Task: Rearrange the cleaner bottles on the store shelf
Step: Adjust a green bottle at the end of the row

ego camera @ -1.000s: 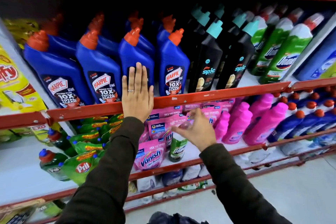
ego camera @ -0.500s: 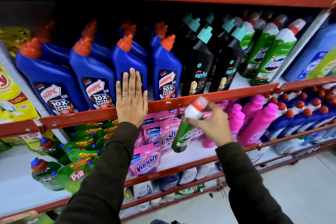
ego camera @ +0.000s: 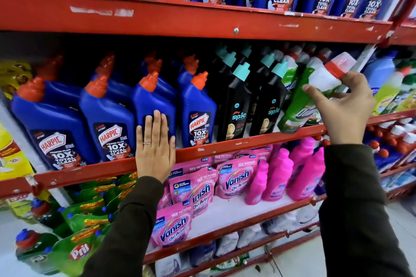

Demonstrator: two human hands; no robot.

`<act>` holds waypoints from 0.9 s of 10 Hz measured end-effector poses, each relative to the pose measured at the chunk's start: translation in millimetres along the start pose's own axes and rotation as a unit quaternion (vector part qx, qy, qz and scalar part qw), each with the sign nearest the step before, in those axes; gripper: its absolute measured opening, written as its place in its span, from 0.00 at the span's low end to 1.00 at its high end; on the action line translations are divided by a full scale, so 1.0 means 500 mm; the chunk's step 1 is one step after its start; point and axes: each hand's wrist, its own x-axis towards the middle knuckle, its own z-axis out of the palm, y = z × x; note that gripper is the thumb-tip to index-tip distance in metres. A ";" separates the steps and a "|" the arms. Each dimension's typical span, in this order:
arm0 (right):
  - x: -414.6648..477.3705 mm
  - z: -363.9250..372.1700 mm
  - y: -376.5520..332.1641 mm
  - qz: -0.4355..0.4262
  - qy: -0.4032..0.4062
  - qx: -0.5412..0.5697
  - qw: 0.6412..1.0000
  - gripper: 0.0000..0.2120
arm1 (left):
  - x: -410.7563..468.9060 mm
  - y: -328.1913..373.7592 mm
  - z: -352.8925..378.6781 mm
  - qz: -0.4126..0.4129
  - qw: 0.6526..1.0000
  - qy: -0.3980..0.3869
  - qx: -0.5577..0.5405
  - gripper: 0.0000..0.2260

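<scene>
Head view: since half a second ago the right hand (ego camera: pixel 344 108) has lifted the green bottle (ego camera: pixel 299 99) from below the red front rail (ego camera: pixel 225 148) of the middle shelf up to the shelf's right end, just beside the black Spic bottles (ego camera: pixel 234 101). Its fingers are clamped round the bottle's neck. The bottle is tilted, white shoulder and red-banded cap to the upper right, its base at the rail. The left hand (ego camera: pixel 155 146) has stayed flat, fingers together and holding nothing, against a blue Harpic bottle (ego camera: pixel 155 101) and the rail.
</scene>
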 end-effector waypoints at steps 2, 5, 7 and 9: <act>0.054 0.043 0.039 0.023 -0.023 -0.026 0.999 0.33 | -0.002 -0.004 0.004 0.002 1.000 -0.002 -0.005 0.33; 0.089 0.091 0.064 0.031 -0.103 -0.112 0.988 0.32 | -0.003 -0.005 0.001 0.007 1.000 -0.008 -0.008 0.33; 0.095 0.109 0.088 0.034 -0.110 -0.110 0.987 0.35 | -0.004 -0.003 0.002 0.006 1.000 -0.011 0.001 0.33; 0.085 0.117 0.136 0.011 -0.151 -0.087 0.985 0.37 | -0.005 -0.002 -0.001 0.004 1.000 -0.016 0.008 0.34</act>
